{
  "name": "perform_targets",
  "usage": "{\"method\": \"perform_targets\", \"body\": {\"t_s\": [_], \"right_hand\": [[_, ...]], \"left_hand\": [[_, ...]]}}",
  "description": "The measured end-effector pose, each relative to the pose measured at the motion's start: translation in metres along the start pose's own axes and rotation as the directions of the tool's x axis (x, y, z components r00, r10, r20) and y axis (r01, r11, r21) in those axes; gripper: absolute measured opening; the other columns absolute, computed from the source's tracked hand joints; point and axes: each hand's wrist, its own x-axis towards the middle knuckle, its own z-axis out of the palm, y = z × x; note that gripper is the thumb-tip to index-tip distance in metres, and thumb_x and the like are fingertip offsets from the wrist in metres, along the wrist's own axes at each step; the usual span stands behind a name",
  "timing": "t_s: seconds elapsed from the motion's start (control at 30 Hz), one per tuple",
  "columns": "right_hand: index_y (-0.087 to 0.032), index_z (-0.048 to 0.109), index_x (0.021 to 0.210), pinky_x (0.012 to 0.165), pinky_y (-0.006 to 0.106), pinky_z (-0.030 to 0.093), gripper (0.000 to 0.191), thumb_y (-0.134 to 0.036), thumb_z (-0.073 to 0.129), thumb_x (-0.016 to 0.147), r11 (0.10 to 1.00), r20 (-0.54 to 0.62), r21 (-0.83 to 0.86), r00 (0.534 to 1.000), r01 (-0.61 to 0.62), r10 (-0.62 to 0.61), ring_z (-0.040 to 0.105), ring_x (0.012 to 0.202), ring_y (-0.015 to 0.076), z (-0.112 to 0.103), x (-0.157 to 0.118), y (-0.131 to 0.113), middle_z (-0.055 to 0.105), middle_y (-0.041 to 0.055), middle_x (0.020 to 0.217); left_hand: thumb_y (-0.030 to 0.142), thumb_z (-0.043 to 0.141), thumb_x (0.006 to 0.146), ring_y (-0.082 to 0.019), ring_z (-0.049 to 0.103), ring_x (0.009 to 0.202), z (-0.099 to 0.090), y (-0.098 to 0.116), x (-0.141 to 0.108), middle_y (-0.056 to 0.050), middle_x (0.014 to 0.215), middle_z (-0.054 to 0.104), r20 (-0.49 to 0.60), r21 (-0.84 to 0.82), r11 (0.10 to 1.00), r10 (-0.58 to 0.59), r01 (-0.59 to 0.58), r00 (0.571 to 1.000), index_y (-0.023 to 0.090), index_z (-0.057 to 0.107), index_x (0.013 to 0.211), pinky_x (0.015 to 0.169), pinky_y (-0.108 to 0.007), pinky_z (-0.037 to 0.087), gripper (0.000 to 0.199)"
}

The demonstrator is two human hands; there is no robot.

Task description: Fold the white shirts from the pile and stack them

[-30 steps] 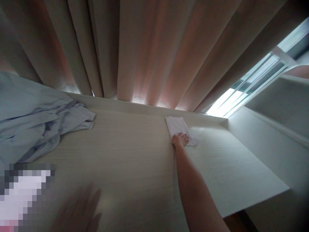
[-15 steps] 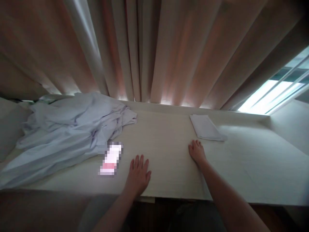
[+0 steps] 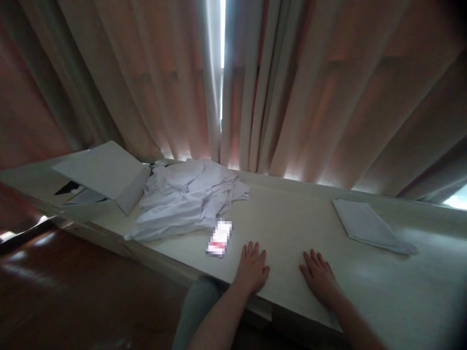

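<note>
My left hand (image 3: 252, 268) lies flat near the front edge of the pale table (image 3: 288, 223), fingers spread and holding nothing. Just to its left is a phone (image 3: 219, 238) with a lit screen, blurred into blocks. My right hand (image 3: 321, 278) also rests palm down with fingers stretched out, and nothing is in it. Beyond it, to the right, lies a flat folded white cloth (image 3: 368, 224). A crumpled heap of white cloth (image 3: 189, 194) spreads behind the phone; its kind cannot be made out.
A white box (image 3: 105, 175) with a raised lid and dark items inside stands left of the heap. Long pinkish-beige curtains (image 3: 168, 87) hang along the table's back edge. Brown floor (image 3: 83, 287) shows at lower left, beside my leg (image 3: 199, 306).
My view has swung left, bringing the box and the floor into sight. The right hand has gone from loosely curled beside the folded cloth to flat, nearer the front edge. My left hand stays flat.
</note>
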Motion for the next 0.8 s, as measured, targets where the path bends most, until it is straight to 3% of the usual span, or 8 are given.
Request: {"method": "perform_targets", "body": {"t_s": [0.27, 0.43, 0.5, 0.6, 0.7, 0.8], "right_hand": [[-0.017, 0.031, 0.135, 0.103, 0.046, 0.017, 0.062, -0.05, 0.022, 0.084, 0.997, -0.066, -0.074, 0.998, -0.028, 0.023, 0.016, 0.131, 0.0255, 0.01, -0.004, -0.002, 0.024, 0.0085, 0.143], [-0.017, 0.032, 0.135, 0.102, 0.047, 0.019, 0.063, -0.052, 0.021, 0.083, 0.997, -0.096, -0.076, 0.995, -0.017, 0.01, 0.017, 0.131, 0.0261, 0.016, -0.003, 0.002, 0.024, 0.0083, 0.142], [-0.017, 0.032, 0.135, 0.102, 0.047, 0.019, 0.063, -0.052, 0.02, 0.084, 0.997, -0.112, -0.071, 0.994, -0.002, -0.006, 0.017, 0.131, 0.0261, 0.018, -0.004, 0.003, 0.024, 0.0083, 0.143], [-0.017, 0.032, 0.135, 0.103, 0.046, 0.019, 0.063, -0.052, 0.022, 0.083, 0.997, -0.131, -0.075, 0.991, 0.006, -0.016, 0.017, 0.13, 0.0257, 0.021, -0.004, 0.005, 0.025, 0.008, 0.142], [-0.018, 0.033, 0.134, 0.103, 0.046, 0.018, 0.063, -0.052, 0.023, 0.082, 0.996, -0.134, -0.092, 0.991, 0.008, -0.02, 0.019, 0.13, 0.0255, 0.024, -0.003, 0.006, 0.027, 0.0076, 0.141], [-0.018, 0.033, 0.134, 0.103, 0.045, 0.018, 0.064, -0.053, 0.023, 0.082, 0.995, -0.132, -0.098, 0.991, 0.002, -0.015, 0.019, 0.13, 0.0253, 0.025, -0.001, 0.007, 0.028, 0.0072, 0.141]], "left_hand": [[0.051, 0.022, 0.085, -0.028, 0.01, 0.132, 0.004, -0.003, 0.0, -0.009, 0.144, 0.021, 0.003, -0.04, 0.999, 0.007, -0.007, 1.0, 0.021, 0.032, 0.133, 0.105, -0.049, 0.006, 0.057], [0.042, 0.035, 0.082, -0.027, 0.028, 0.125, -0.01, -0.024, 0.018, -0.01, 0.133, 0.039, 0.01, -0.002, 0.997, 0.081, -0.081, 0.997, 0.019, 0.047, 0.119, 0.101, -0.046, 0.022, 0.045], [0.035, 0.036, 0.082, -0.024, 0.031, 0.122, -0.029, -0.047, 0.031, -0.01, 0.129, 0.043, -0.071, 0.033, 0.999, 0.043, -0.041, 0.997, 0.018, 0.048, 0.117, 0.101, -0.042, 0.024, 0.04], [0.031, 0.04, 0.081, -0.023, 0.028, 0.124, -0.07, -0.096, 0.049, -0.009, 0.131, 0.04, -0.257, 0.098, 0.985, -0.113, 0.142, 0.96, 0.019, 0.043, 0.121, 0.102, -0.04, 0.023, 0.042], [0.028, 0.042, 0.079, -0.025, 0.027, 0.125, -0.111, -0.155, 0.053, -0.009, 0.135, 0.036, -0.397, 0.145, 0.896, -0.335, 0.419, 0.854, 0.021, 0.038, 0.125, 0.101, -0.042, 0.023, 0.047], [0.029, 0.045, 0.078, -0.03, 0.026, 0.125, -0.135, -0.208, 0.041, -0.012, 0.137, 0.032, -0.473, 0.165, 0.76, -0.499, 0.629, 0.726, 0.021, 0.032, 0.13, 0.098, -0.046, 0.024, 0.055]]}}
